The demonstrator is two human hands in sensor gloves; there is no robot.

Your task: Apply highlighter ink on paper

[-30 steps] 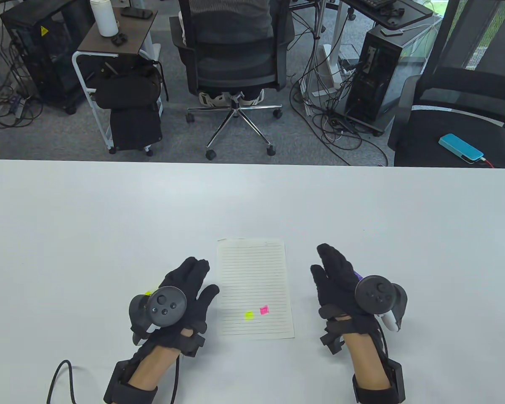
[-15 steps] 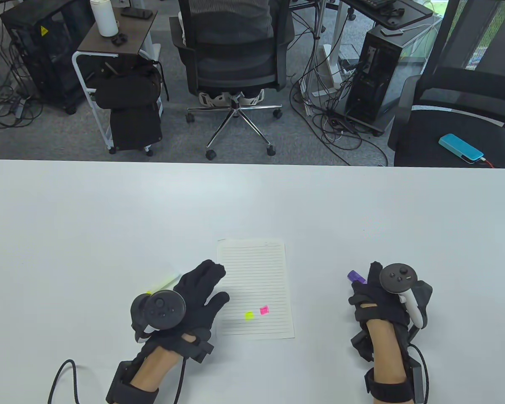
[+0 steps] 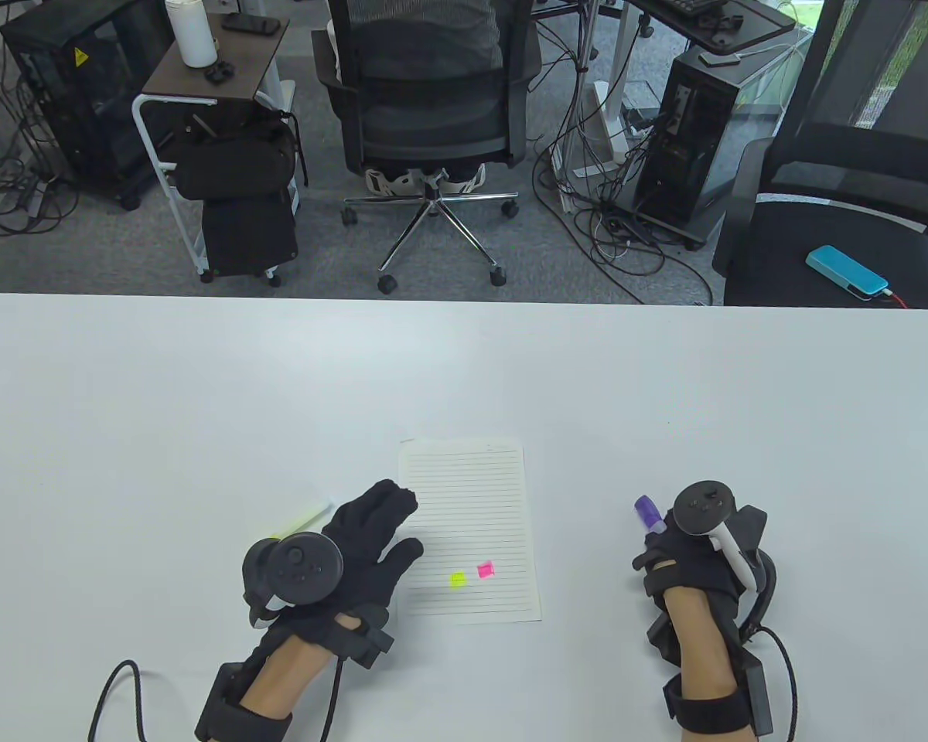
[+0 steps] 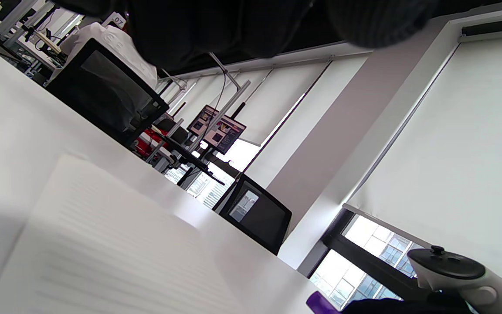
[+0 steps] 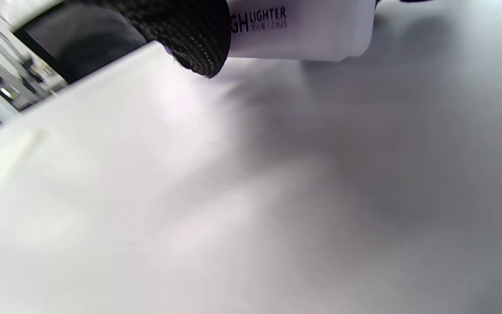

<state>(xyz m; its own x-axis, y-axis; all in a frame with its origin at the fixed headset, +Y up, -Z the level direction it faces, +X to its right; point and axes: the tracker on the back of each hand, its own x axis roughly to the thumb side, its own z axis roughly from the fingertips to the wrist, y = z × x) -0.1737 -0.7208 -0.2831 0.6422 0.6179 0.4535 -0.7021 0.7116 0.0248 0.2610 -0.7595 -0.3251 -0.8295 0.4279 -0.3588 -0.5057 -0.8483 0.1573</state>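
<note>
A lined sheet of paper (image 3: 468, 510) lies on the white table, bearing a small yellow mark (image 3: 458, 579) and a pink mark (image 3: 486, 570). My left hand (image 3: 371, 529) rests flat with straight fingers on the paper's left edge. A yellow highlighter (image 3: 303, 522) lies just left of that hand, partly hidden by it. My right hand (image 3: 677, 553) grips a purple highlighter (image 3: 648, 513) to the right of the paper, its capped purple end pointing up and away. In the right wrist view the white barrel (image 5: 303, 30) sits under a gloved finger (image 5: 190, 35).
The white table (image 3: 201, 402) stretches wide beyond the paper. Cables (image 3: 116, 696) trail from both wrists at the near edge. Office chairs (image 3: 433, 100), a trolley (image 3: 216, 139) and computer towers (image 3: 696, 131) stand on the floor past the far edge.
My right hand went from open over the purple highlighter to curled round it, drawing back toward the near right and tipping the pen upward. My left hand slid right onto the paper's edge, uncovering the yellow highlighter.
</note>
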